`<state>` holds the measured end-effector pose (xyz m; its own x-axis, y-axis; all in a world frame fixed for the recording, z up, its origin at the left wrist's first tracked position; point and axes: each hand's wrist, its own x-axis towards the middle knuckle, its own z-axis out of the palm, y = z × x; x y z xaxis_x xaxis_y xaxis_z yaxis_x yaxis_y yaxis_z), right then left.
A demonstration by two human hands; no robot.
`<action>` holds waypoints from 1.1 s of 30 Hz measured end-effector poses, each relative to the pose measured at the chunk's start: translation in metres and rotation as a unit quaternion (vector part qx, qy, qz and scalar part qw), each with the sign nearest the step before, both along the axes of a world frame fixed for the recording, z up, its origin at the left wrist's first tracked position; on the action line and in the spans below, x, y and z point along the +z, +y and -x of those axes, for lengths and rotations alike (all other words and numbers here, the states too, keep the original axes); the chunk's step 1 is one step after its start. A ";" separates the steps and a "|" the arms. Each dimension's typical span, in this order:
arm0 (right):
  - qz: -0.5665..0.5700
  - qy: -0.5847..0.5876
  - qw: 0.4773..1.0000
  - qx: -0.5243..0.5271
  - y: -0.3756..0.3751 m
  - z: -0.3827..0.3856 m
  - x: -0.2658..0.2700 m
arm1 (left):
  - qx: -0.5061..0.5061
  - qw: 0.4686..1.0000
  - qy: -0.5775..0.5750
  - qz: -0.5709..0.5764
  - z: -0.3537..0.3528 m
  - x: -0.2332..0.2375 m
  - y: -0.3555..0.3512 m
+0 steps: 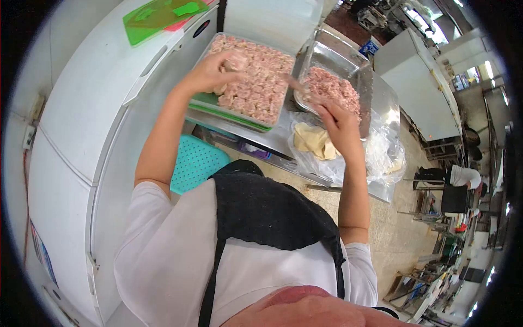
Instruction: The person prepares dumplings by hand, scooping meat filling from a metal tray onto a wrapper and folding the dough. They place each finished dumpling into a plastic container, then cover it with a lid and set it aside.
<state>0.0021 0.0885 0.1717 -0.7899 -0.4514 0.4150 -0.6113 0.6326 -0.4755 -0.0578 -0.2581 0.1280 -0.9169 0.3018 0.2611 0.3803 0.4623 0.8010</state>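
At the left, my left hand point(210, 73) is over a shallow tray point(267, 124) packed with rows of open-topped meat dumplings point(256, 82). Its fingers curl around one dumpling point(235, 61), above the near-left part of the tray. My right hand point(339, 122) is closed at the near edge of a deep metal pan point(357, 68). From it a narrow, flat spatula-like tool point(294, 83) points left toward the dumpling tray; motion blurs it. Pink ground meat point(335, 90) is heaped in the pan. Pale dough wrappers point(313, 140) lie on plastic beside my right wrist.
The metal table point(278, 140) carries both containers and a clear plastic bag point(381, 155). A white freezer point(71, 109) with green cutting boards point(155, 19) stands left. Below is a turquoise stool point(199, 158). Another person point(463, 177) bends over at far right.
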 end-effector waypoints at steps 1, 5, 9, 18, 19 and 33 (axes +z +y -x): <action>0.032 -0.038 0.998 -0.029 0.005 -0.004 -0.003 | 0.051 0.998 0.005 0.025 -0.001 -0.011 -0.022; 0.100 -0.164 0.971 -0.144 0.044 -0.022 -0.044 | 0.127 0.975 0.021 0.183 -0.018 -0.044 -0.063; 0.150 -0.236 0.936 -0.214 0.079 -0.044 -0.079 | 0.150 0.967 0.050 0.201 -0.028 -0.054 -0.058; 0.317 -0.291 0.876 -0.217 0.065 -0.055 -0.082 | 0.232 0.889 0.106 0.380 -0.011 -0.077 -0.059; 0.324 -0.289 0.876 -0.208 0.064 -0.055 -0.087 | 0.198 0.911 0.089 0.351 -0.010 -0.079 -0.059; 0.353 -0.271 0.860 -0.250 0.060 -0.077 -0.087 | 0.098 0.899 0.071 0.421 0.005 -0.062 -0.085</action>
<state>0.0795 0.1481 0.0849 -0.9758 0.2143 -0.0440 0.0857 0.1891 -0.9782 -0.0628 -0.3430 0.0655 -0.9493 0.2844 0.1341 0.2970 0.9511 0.0851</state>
